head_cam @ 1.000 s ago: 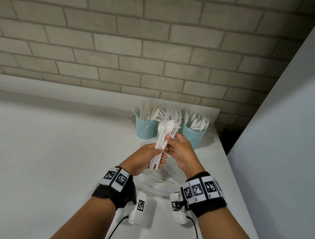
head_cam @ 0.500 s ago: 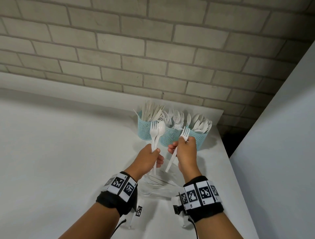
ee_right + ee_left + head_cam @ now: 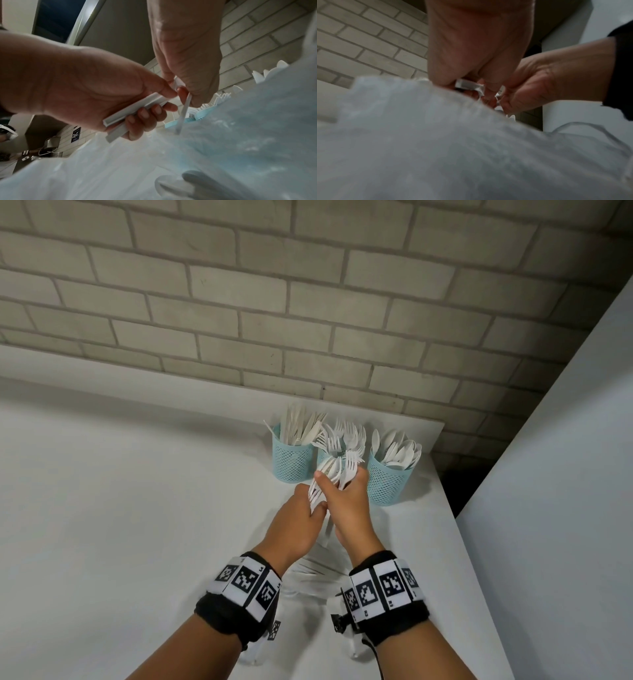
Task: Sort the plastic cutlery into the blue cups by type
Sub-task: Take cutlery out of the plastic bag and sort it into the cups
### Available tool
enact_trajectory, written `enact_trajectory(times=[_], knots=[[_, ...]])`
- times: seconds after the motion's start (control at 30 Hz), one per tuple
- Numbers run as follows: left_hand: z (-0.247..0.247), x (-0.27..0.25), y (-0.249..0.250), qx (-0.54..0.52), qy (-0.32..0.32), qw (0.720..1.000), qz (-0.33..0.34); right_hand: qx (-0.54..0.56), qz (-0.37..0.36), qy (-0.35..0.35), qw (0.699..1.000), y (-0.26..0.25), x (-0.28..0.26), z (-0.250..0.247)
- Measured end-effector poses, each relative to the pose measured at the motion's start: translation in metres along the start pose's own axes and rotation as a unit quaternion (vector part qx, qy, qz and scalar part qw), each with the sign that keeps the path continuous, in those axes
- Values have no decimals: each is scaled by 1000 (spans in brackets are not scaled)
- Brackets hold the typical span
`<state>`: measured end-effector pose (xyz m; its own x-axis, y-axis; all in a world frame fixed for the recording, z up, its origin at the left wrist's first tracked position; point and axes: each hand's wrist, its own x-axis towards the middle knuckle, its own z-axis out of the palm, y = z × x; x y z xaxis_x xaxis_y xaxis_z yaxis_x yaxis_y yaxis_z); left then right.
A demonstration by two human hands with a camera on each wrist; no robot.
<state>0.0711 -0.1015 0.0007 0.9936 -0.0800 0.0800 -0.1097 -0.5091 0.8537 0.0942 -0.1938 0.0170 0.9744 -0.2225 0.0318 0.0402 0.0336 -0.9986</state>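
Three blue mesh cups stand at the table's back right: the left cup holds knives, the middle cup forks, the right cup spoons. Just in front of them my left hand grips a small bundle of white cutlery by the handles. My right hand meets it from the right, pinching a single fork by its thin handle. Its thumb lies across the bundle. What else is in the bundle is hidden by fingers.
A clear plastic bag with more white cutlery lies on the white table under my wrists and fills the lower part of both wrist views. A brick wall runs behind the cups. A white panel rises on the right past the table edge.
My hands, apart half a second ago with a fork and spoon in the left and a fork in the right, have come together again nearer the cups.
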Motion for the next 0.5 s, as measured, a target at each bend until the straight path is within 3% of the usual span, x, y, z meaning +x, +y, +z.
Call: enact_trajectory(times=[0.2,0.43,0.5], knots=[[1,3,-1,-114,-25,993,-33,2,1,-19,1000,2,5,-1],[-11,7,2,-188,-12,977,-104,96,92,42,990,-14,41,-11],[-15,11,3,-233,-13,966,-113,138,83,53,985,-24,54,-13]])
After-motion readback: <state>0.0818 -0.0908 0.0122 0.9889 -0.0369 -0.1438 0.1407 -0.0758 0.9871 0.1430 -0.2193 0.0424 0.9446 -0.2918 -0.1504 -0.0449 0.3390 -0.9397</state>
